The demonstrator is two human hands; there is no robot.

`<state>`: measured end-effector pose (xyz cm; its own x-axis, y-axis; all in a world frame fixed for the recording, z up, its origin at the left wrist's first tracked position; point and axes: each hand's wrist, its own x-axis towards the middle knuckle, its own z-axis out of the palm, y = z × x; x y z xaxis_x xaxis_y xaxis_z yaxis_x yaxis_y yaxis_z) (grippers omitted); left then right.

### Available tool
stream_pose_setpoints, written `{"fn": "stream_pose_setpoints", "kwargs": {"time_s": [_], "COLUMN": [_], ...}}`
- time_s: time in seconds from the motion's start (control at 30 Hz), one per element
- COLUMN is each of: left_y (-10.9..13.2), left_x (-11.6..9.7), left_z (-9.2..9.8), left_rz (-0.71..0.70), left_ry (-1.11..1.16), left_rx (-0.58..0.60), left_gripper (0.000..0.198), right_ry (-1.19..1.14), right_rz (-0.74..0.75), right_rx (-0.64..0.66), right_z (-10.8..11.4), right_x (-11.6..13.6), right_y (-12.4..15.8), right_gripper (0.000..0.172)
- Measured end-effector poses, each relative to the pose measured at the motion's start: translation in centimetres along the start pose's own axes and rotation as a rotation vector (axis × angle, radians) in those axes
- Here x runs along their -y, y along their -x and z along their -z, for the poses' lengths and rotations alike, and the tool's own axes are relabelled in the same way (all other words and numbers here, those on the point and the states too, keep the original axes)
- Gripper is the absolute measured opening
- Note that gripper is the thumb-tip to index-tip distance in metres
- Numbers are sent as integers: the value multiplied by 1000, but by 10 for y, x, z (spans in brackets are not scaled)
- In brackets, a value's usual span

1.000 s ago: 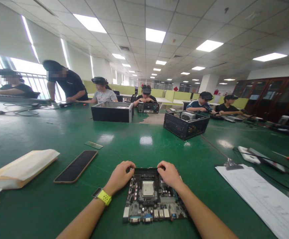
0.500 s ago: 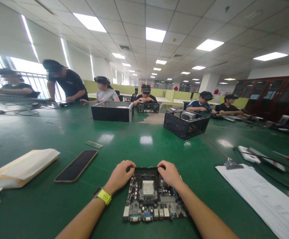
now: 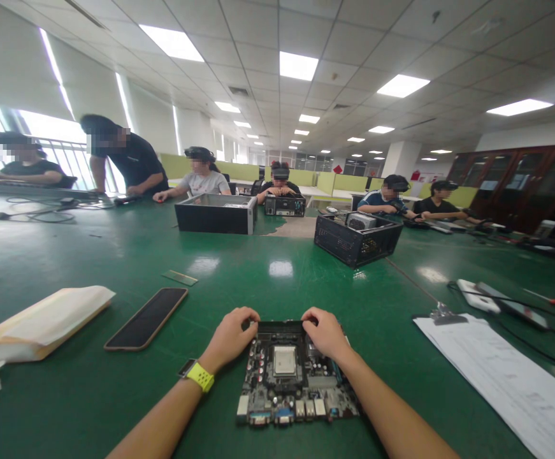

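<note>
A motherboard [image 3: 306,382] lies flat on the green table, its ports facing me and a square silver processor [image 3: 285,361] near its middle. Along its far edge runs a dark strip [image 3: 281,327] that looks like memory slots; whether a stick sits in it I cannot tell. My left hand [image 3: 234,335] pinches the left end of this strip, thumb and fingers closed. At the right end, my right hand [image 3: 322,330] is closed in the same way. The fingertips are partly hidden. A yellow-green watch strap [image 3: 201,377] is on my left wrist.
To the left are a phone [image 3: 147,319], a thin greenish strip [image 3: 180,277] and a paper tissue pack [image 3: 43,324]. A clipboard [image 3: 492,376] and cables lie right. Beyond stand a black computer case [image 3: 215,217] and an open case frame [image 3: 358,239]. Several people sit around the table.
My hands and the motherboard stay practically still. Across the table, the person in grey has drawn a hand slightly back and down.
</note>
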<state>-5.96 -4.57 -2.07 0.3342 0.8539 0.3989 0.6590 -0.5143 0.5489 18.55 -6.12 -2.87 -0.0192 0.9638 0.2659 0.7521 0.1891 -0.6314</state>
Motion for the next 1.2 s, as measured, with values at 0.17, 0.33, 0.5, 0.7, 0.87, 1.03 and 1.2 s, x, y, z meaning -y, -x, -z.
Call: {"fn": "stream_pose_setpoints", "kwargs": {"time_s": [0.17,0.33,0.5,0.7,0.87,1.03,1.2], "left_y": [0,-1,-2,-4,-4,-4,-4], "left_x": [-1,0,1,2,2,5,7], "left_z": [1,1,1,2,2,1,2], "left_rz": [12,20,29,47,59,63,89], "left_ry": [9,29,46,61,70,60,53], "left_rx": [4,-1,-22,-27,-33,-73,-90], "left_gripper": [14,15,21,29,29,29,27], "right_ry": [1,0,0,19,97,136,332], "right_rz": [23,28,12,-11,92,258,182], "right_rx": [13,15,6,2,-73,92,341], "right_z": [0,0,-1,1,16,-6,-41], "right_x": [0,-1,0,1,32,94,127], "right_y": [0,0,1,0,12,62,97], "right_gripper": [18,18,18,19,22,54,74]}}
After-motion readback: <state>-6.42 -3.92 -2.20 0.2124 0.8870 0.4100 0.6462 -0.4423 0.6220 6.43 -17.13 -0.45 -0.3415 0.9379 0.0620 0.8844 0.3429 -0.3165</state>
